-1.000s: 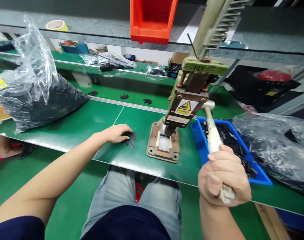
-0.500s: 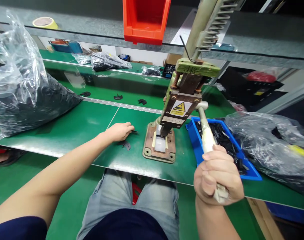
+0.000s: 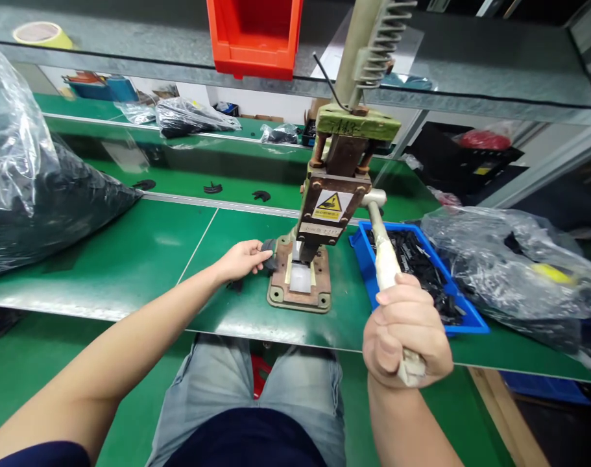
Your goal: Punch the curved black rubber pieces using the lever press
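Between thumb and fingers, my left hand (image 3: 244,261) pinches a curved black plastic part (image 3: 268,254), blurred by motion. It is at the left edge of the base of a hand press (image 3: 330,204). Just below that hand, another dark piece (image 3: 235,285) lies on the green table, partly covered. My right hand (image 3: 408,331) is closed around the wrapped handle of the press lever (image 3: 385,256). A pale block (image 3: 300,279) sits on the press base under the dark ram, which is down close to it.
Right of the press, a blue tray (image 3: 470,324) holds many black parts, beside a clear plastic bag (image 3: 519,272). A large bag of dark parts (image 3: 56,201) stands at left. Several curved pieces (image 3: 213,188) lie behind. A red bin (image 3: 256,61) is on the shelf above.
My left hand has lifted a black part off the table and carried it right to the press base. My right hand still grips the lever. The view has shifted slightly.
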Demonstrator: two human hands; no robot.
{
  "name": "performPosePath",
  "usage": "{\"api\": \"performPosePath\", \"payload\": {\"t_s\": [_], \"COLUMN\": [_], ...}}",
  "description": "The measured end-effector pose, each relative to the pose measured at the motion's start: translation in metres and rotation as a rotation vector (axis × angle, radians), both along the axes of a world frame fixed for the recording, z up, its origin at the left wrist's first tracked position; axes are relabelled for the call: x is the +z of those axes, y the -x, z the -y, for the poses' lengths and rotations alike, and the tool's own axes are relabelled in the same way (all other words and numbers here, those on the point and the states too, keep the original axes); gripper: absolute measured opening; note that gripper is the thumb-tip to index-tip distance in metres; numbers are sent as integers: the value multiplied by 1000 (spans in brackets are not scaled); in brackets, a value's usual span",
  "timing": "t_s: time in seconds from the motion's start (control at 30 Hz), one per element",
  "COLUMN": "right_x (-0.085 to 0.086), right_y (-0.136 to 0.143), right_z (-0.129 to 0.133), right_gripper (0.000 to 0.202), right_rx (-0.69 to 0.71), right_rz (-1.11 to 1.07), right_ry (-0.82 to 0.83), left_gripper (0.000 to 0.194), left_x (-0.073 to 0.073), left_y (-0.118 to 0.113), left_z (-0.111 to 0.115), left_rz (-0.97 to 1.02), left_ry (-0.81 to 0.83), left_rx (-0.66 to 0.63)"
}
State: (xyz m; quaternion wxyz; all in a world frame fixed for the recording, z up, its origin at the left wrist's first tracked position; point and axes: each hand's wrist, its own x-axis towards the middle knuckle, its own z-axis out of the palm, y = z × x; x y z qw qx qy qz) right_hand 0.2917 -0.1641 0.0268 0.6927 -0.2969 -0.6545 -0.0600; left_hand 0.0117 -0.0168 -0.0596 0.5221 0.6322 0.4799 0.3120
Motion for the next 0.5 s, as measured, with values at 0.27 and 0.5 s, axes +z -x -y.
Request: {"api": "performPosePath", "payload": {"t_s": [0.27,0.5], "right_x": [-2,0], "right_y": [1,-3], "right_z": [1,3], "right_gripper": [11,19], "right_rx": [-49,7], "right_rz": [-3,1], "right_ry": [34,-1], "left_gripper": [43,23], "left_x": [17,31], "left_y": [-53,-65], "left_z": [-7,-18], "left_rz": [19,-100], "left_ry": [151,221], "left_rx": [-173,-275]}}
